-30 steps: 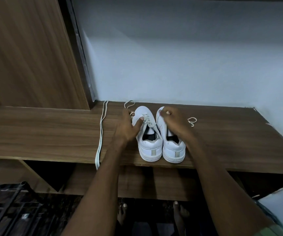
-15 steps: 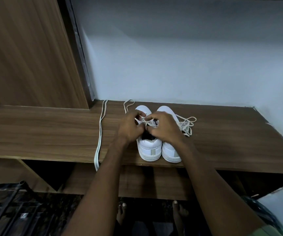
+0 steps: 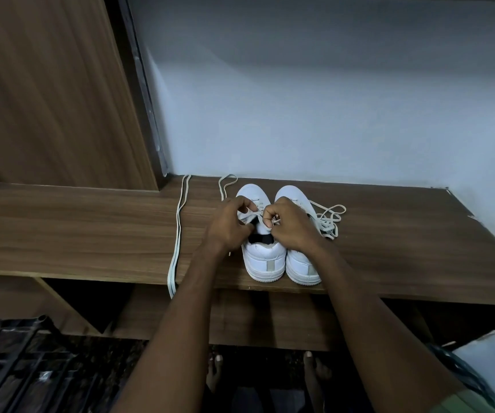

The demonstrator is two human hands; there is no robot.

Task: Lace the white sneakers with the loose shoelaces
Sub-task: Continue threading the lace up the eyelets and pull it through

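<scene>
Two white sneakers (image 3: 265,257) sit side by side near the front edge of the wooden tabletop (image 3: 91,234), heels toward me, toes toward the pale wall (image 3: 314,99). I see both hands over the left shoe's lace area. Left hand (image 3: 229,223) has its fingers curled, pinching a lace end at the eyelets; right hand (image 3: 289,225) likewise curled, its grip clamped on a thin lace tip near the tongue. Both forearms reach in from below, wrists roughly level, knuckles up. A shoelace (image 3: 328,219) lies in a loose tangle just beside the right shoe's outer side, and a loop shows behind the left shoe's toe. Another long shoelace (image 3: 177,234) lies doubled on the tabletop to the left, well apart from the shoes, its end hanging over the front edge. No brand or writing is readable on the heels, only a grey tab on each. Wood panel (image 3: 46,84) stands left. Bare toes (image 3: 311,368) show on the floor below.
</scene>
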